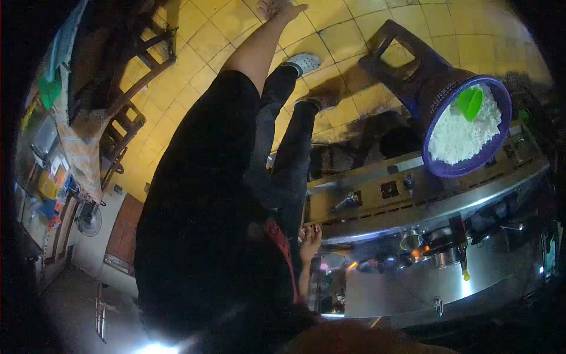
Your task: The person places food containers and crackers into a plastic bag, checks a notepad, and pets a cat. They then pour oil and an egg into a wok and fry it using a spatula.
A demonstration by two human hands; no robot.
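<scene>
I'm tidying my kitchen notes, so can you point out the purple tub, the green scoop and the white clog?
Purple tub (505, 127), head view, on its rim.
Green scoop (470, 104), head view, on its middle.
White clog (305, 62), head view, on its upper.

Dark chairs (143, 82) are standing on yellow floor tiles (197, 35), while a round fan (88, 219) is sitting between a brown panel (124, 229) and a jumble of coloured items (52, 197), individually too blurred to identify.

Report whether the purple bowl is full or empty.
The purple bowl looks mostly full: white contents spread nearly to its rim, under a green scoop.
</scene>
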